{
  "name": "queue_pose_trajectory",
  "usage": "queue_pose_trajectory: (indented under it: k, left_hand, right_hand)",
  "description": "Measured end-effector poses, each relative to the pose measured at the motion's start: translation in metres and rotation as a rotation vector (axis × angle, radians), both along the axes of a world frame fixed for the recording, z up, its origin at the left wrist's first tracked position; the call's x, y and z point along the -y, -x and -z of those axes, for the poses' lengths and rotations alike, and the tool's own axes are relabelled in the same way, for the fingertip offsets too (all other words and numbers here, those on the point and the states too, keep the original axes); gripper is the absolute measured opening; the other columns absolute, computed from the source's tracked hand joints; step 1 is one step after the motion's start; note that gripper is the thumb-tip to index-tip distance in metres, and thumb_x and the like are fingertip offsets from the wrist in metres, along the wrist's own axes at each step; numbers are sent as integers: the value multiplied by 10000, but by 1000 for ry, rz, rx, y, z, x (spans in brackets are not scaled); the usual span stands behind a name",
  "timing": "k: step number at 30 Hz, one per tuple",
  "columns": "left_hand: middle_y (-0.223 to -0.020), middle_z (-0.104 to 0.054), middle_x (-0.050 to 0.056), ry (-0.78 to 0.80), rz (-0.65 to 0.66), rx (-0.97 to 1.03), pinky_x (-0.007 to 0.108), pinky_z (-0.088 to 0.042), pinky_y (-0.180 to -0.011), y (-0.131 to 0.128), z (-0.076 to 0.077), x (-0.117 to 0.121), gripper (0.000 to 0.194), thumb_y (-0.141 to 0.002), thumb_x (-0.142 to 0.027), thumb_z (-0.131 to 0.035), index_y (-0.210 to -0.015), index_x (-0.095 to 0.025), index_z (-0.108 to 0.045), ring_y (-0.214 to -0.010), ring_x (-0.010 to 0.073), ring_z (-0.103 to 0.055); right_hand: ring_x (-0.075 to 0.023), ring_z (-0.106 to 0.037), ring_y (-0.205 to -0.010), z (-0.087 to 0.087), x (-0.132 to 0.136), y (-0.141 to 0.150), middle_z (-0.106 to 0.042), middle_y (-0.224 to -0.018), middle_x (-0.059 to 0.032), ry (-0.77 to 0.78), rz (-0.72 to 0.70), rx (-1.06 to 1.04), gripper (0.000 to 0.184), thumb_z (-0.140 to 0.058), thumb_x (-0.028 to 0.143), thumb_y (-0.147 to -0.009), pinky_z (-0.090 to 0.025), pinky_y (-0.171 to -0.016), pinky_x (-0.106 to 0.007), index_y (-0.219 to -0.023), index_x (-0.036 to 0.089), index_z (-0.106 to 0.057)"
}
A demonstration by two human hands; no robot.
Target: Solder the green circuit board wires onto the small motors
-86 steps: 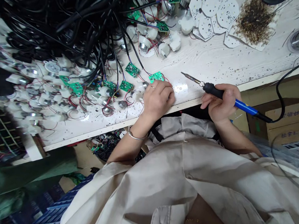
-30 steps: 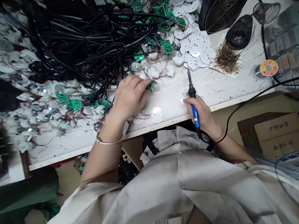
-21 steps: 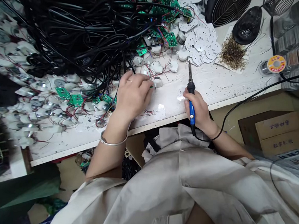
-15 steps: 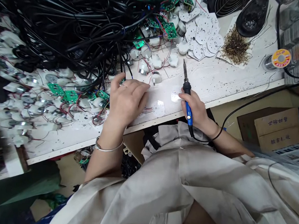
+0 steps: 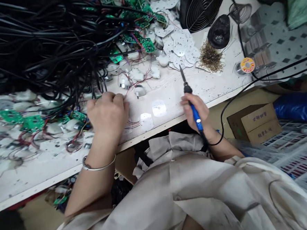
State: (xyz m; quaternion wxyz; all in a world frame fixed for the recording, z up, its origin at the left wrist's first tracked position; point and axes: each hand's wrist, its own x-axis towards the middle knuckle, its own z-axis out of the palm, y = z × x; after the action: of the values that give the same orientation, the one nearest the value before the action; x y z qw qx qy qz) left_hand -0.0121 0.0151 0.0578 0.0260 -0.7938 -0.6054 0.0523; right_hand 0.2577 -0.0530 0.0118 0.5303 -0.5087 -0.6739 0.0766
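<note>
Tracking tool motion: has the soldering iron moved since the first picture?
Yes. Judged against the white plates, the soldering iron has swung from pointing mostly left to pointing mostly forward, its tip nearer them in view.

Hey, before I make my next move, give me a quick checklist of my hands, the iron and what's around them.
1. Soldering iron gripped in the right hand: ok, held by its blue handle.
2. Left hand apart from the iron's tip: ok.
3. Left hand's hold: cannot tell, its fingertips are hidden and blurred.
4. Tip clear of the pile of white boards: cannot tell, it overlaps their edge in this view.
5. Black cord away from the left hand: ok, it runs off to the right.
6. Solder spool at hand: ok, on the bench beyond the right hand, probably reachable.
</note>
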Motion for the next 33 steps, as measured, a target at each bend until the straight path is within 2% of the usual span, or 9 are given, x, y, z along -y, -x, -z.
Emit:
queue_pose_trajectory:
  k: [3,6,8,11,15,19,22,28,33]
  left_hand:
    - [-925,-735,169,33,13,-73,454,-352,-759,1,4,-6,403,-984,-290,-346,-904,-155,-718,-903,337,-648]
    - [-851,-733,131,-57,71,-7,463,-348,-762,5,11,-6,372,-960,-314,-357,-828,-196,-683,-876,319,-636]
    - [-856,-734,109,-97,149,137,500,-371,-798,6,15,-4,345,-971,-362,-373,-811,-225,-647,-885,315,-629]
    - [-866,-724,81,-101,249,383,570,-399,-883,6,17,-1,288,-989,-414,-436,-831,-254,-615,-920,315,-627]
    - [-813,-696,30,-179,283,519,590,-414,-907,3,17,0,170,-983,-363,-504,-904,-284,-632,-895,278,-633]
    - [-888,-729,1,-251,393,520,597,-416,-914,-1,16,1,108,-995,-323,-534,-982,-301,-639,-907,254,-643]
    - [-912,-731,-1,-247,437,507,597,-423,-924,-5,15,1,92,-992,-311,-552,-1013,-307,-641,-920,245,-633]
    - [-879,-708,-11,-164,396,538,604,-395,-945,-7,16,3,176,-990,-331,-494,-968,-295,-665,-918,214,-593]
    - [-907,-728,-14,-180,400,497,605,-396,-988,-9,17,6,180,-1008,-340,-500,-963,-295,-668,-948,215,-610]
  right_hand:
    - [-167,-732,-760,5,-6,-41,-746,-917,-32,-8,298,-76,332,-469,458,-1021,-631,-739,-362,-1219,261,-649]
    - [-131,-677,-591,10,-16,-71,-710,-771,1,96,453,-215,403,-475,551,-1001,-610,-635,-322,-1155,238,-676]
    - [-104,-627,-506,13,-26,-81,-671,-690,32,119,462,-327,421,-483,584,-989,-580,-570,-283,-1134,240,-679]
    - [-88,-610,-486,15,-42,-87,-653,-682,41,130,445,-425,473,-483,649,-963,-553,-527,-250,-1130,251,-677]
    - [-95,-641,-526,19,-51,-90,-670,-715,33,144,443,-416,505,-495,671,-948,-576,-566,-257,-1154,247,-675]
    - [-112,-664,-550,23,-49,-95,-689,-741,14,162,426,-343,466,-464,612,-989,-590,-593,-280,-1191,245,-669]
    - [-126,-674,-562,23,-47,-95,-691,-761,2,172,405,-324,458,-444,594,-1004,-591,-594,-294,-1213,248,-660]
    - [-105,-650,-516,21,-51,-92,-681,-720,24,137,428,-373,426,-492,594,-985,-574,-557,-273,-1146,242,-671]
    - [-115,-643,-466,9,-44,-78,-652,-655,44,75,451,-485,432,-550,625,-941,-549,-479,-267,-1071,234,-680]
